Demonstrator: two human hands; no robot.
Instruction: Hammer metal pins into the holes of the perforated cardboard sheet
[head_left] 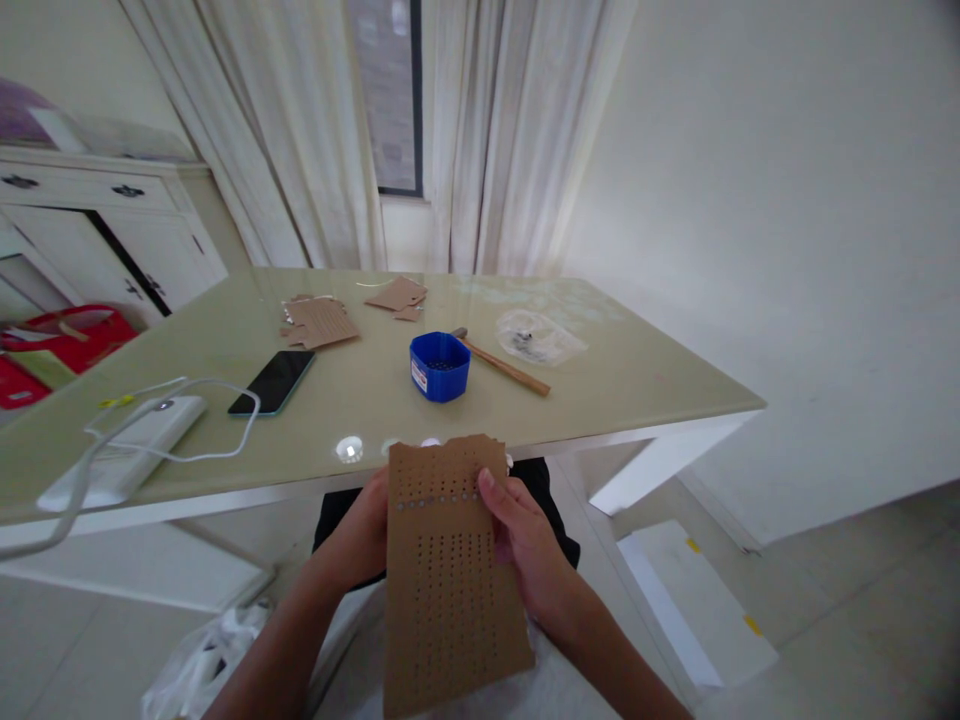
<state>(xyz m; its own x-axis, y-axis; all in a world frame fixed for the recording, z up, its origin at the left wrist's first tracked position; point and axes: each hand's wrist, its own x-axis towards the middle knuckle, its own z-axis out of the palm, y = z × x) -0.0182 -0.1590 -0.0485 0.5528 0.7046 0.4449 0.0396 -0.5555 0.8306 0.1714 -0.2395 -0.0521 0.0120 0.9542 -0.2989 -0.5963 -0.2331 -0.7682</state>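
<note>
A brown cardboard sheet full of small holes is held upright above my lap, in front of the table edge. One row near its top carries small silver studs. My left hand grips the sheet's left edge from behind. My right hand grips the right edge, thumb pressed on the end of the studded row. A blue plastic tub holding small dark pieces stands on the table just beyond the sheet.
The glass-topped table carries a wooden-handled hammer, a clear plastic bag, cardboard scraps, a black phone and a white power bank with cable. A white cabinet and red bags stand left.
</note>
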